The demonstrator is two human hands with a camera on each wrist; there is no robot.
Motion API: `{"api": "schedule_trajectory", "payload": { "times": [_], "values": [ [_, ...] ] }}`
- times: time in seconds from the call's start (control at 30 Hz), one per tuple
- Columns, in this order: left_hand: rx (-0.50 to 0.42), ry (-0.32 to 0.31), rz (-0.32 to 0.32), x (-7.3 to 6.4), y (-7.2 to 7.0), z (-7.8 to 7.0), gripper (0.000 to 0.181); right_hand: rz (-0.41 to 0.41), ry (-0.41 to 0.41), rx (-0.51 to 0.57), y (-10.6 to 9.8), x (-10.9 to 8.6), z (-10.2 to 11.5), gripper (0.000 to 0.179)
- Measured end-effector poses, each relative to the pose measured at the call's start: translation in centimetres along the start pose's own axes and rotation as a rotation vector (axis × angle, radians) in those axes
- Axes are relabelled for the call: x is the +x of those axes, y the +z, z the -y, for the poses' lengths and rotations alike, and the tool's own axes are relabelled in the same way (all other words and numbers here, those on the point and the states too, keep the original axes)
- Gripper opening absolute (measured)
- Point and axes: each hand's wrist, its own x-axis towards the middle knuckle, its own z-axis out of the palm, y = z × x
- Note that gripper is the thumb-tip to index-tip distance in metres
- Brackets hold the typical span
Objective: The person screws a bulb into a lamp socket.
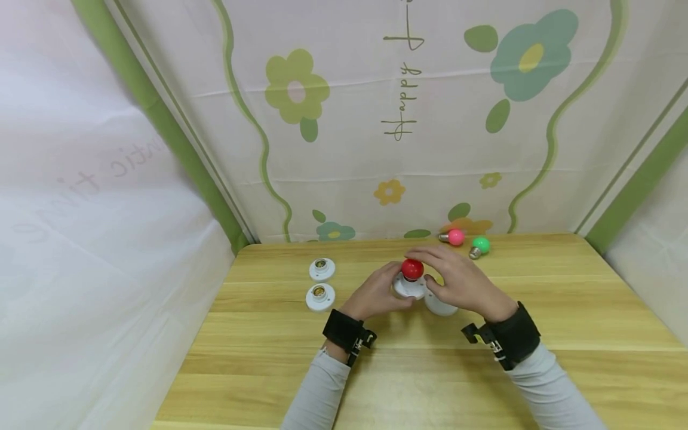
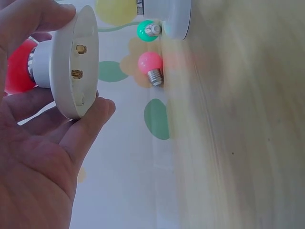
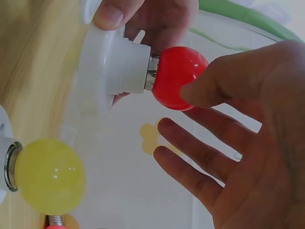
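A round white lamp holder (image 1: pixel 408 289) is held by its rim in my left hand (image 1: pixel 378 292). Its underside with brass terminals (image 2: pixel 77 74) faces the left wrist camera, raised off the table. In its socket sits a red bulb (image 3: pixel 178 78), a narrow band of metal cap showing between glass and collar. My right hand (image 1: pixel 466 283) pinches the red glass between thumb and forefinger, its other fingers spread. Just to the right stands another lamp holder (image 1: pixel 441 307) bearing a yellow bulb (image 3: pixel 50 176), mostly hidden by the right hand in the head view.
Two white lamp holders (image 1: pixel 322 270) (image 1: pixel 320 297) with no bulbs stand on the wooden table (image 1: pixel 258 370) at the left. Near the back edge lie a pink bulb (image 1: pixel 455 237) and a green bulb (image 1: pixel 481 245). A printed cloth (image 1: pixel 344 149) hangs behind the table.
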Motion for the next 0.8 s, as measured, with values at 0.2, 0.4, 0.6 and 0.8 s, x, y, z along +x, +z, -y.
{"api": "schedule_trajectory", "payload": {
  "times": [0.2, 0.4, 0.6, 0.8],
  "values": [
    [0.006, -0.003, 0.000, -0.01, 0.01, 0.08, 0.071, -0.011, 0.005, -0.017, 0.14, 0.02, 0.05, 0.047],
    [0.007, -0.003, 0.001, 0.00, 0.04, 0.11, 0.071, -0.045, 0.020, -0.041, 0.34, 0.00, -0.01, 0.046],
    [0.014, -0.012, 0.006, 0.07, 0.05, 0.00, 0.071, -0.075, 0.034, -0.064, 0.51, 0.11, 0.06, 0.047],
    [0.019, -0.022, 0.008, -0.02, -0.02, -0.15, 0.070, -0.078, 0.067, -0.077, 0.77, 0.13, 0.19, 0.047]
  ]
}}
